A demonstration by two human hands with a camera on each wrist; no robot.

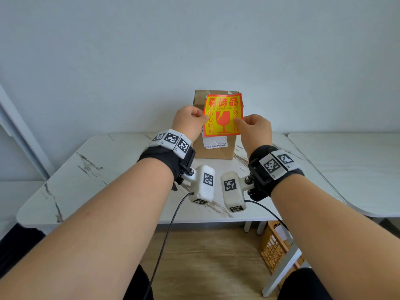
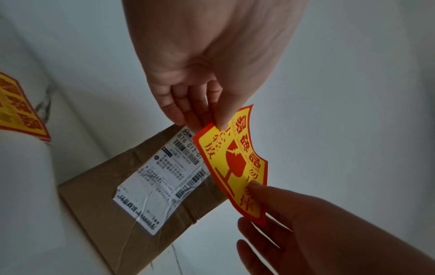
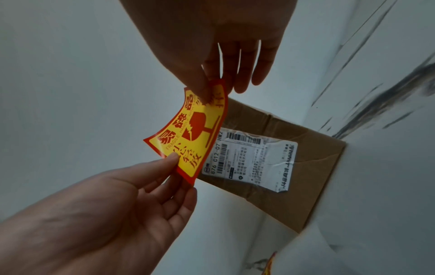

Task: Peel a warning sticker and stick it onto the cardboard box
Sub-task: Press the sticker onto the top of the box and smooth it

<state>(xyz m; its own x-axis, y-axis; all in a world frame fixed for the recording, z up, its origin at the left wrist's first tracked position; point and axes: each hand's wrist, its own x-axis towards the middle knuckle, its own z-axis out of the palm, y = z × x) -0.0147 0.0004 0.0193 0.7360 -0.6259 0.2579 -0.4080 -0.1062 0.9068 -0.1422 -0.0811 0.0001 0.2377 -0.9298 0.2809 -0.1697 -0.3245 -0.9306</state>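
A red-and-yellow fragile warning sticker (image 1: 223, 114) is held up in the air in front of the upper face of the brown cardboard box (image 1: 216, 153). My left hand (image 1: 204, 119) pinches its left edge between thumb and fingers. My right hand (image 1: 239, 122) pinches its right edge. The left wrist view shows the sticker (image 2: 235, 163) slightly curved between both hands, apart from the box (image 2: 105, 204). A white shipping label (image 3: 249, 160) covers the lower front of the box (image 3: 313, 195). Whether backing paper is on the sticker's rear is hidden.
The box stands upright at the back of a white marble table (image 1: 97, 169), against the wall. Another red-and-yellow sticker sheet (image 2: 16, 108) lies on the table to the left. A second table (image 1: 357, 169) stands right, with a wooden crate (image 1: 272, 250) on the floor.
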